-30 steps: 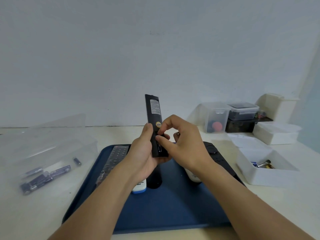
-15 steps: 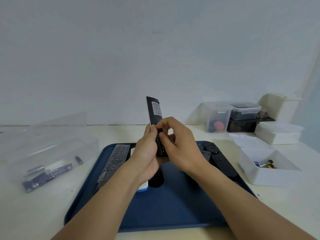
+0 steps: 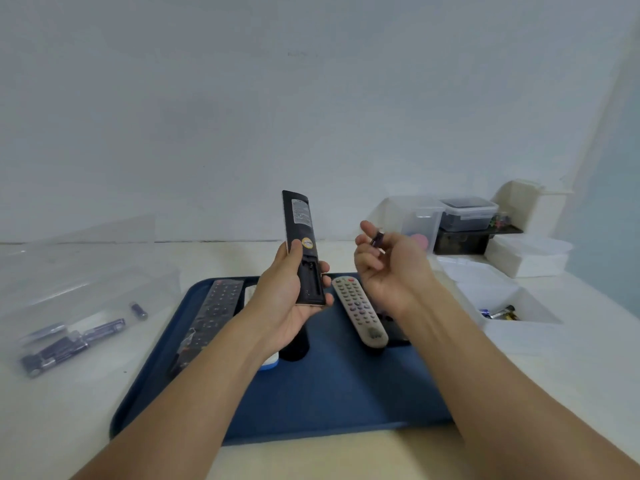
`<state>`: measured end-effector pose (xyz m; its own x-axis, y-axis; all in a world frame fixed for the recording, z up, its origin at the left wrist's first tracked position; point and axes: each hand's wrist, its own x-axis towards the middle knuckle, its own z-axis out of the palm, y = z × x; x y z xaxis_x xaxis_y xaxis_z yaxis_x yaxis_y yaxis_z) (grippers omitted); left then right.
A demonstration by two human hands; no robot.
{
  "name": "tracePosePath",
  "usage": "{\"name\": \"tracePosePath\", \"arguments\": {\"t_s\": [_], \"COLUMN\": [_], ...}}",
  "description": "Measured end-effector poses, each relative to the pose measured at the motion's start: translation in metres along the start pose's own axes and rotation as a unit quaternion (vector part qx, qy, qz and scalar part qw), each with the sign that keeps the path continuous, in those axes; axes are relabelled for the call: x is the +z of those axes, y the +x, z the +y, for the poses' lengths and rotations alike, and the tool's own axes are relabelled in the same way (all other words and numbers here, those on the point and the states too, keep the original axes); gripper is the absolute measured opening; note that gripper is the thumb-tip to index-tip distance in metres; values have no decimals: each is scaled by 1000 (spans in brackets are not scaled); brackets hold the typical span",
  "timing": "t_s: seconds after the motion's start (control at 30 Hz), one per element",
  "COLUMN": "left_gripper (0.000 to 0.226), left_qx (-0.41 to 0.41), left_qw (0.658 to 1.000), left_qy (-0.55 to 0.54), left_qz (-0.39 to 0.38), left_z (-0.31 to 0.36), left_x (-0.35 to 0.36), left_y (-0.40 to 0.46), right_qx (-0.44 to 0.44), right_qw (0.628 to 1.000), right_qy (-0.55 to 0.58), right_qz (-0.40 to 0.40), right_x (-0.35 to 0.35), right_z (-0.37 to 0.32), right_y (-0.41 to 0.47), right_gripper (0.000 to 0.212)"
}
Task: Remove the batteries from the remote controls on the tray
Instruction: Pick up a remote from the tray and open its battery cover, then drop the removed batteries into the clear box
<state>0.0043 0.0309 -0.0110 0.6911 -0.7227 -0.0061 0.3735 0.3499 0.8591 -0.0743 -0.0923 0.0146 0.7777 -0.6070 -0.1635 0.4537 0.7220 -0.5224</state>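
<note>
the left hand [image 3: 287,299] holds a slim black remote control [image 3: 304,247] upright above the blue tray [image 3: 329,403], its back toward the camera, thumb pressed along the left edge and the other fingers curled round the right side. the battery compartment [image 3: 310,280] in the lower part of that remote stands open and looks dark inside; whether a cell is in it i cannot tell. the right hand [image 3: 391,271] is raised just to the right, apart from the remote, its fingertips pinching a small purple battery [image 3: 377,239] between thumb and forefinger, the rest of the fingers loosely curled. on the tray lie a grey remote control [image 3: 360,311] with coloured buttons, face up below the right hand, a long black remote [image 3: 211,317] near the left rim, and a dark remote [image 3: 294,344] partly hidden under the left wrist, with a white and blue object [image 3: 270,363] peeking out beside it. to the left of the tray a clear plastic bag [image 3: 76,306] holds several purple batteries [image 3: 72,341]. to the right a white open box [image 3: 512,313] holds a few more batteries, with other plastic containers [image 3: 467,213] against the wall behind it.
</note>
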Motion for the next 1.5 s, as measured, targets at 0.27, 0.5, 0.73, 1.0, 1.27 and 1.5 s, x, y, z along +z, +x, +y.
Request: {"name": "tracePosePath", "arguments": {"t_s": [0.27, 0.5, 0.73, 1.0, 1.27, 1.5], "left_gripper": [21, 20, 12, 8, 28, 56], "left_qx": [-21, -23, 78, 213, 298, 306], "left_qw": [994, 993, 994, 910, 806, 791], "left_qy": [53, 70, 78, 247, 326, 364], "left_qz": [-93, -91, -5, 257, 394, 384], "left_z": [-19, -24, 3, 103, 122, 119], "left_x": [17, 21, 11, -120, -218, -229], "left_y": [-13, -12, -20, -60, -100, -99], "right_qx": [-241, -177, -387, -219, -201, -188], "right_qw": [876, 588, 621, 492, 363, 464], "right_qy": [-387, -772, -682, -773, -837, -816], "right_qz": [158, 162, 5, -335, -356, -289], "right_x": [-46, -86, 5, 103, 131, 127], "right_z": [-104, -138, -79, 112, 206, 211], "right_y": [-27, -50, -81, -36, 16, 26], "right_gripper": [18, 33, 25, 34, 28, 13]}}
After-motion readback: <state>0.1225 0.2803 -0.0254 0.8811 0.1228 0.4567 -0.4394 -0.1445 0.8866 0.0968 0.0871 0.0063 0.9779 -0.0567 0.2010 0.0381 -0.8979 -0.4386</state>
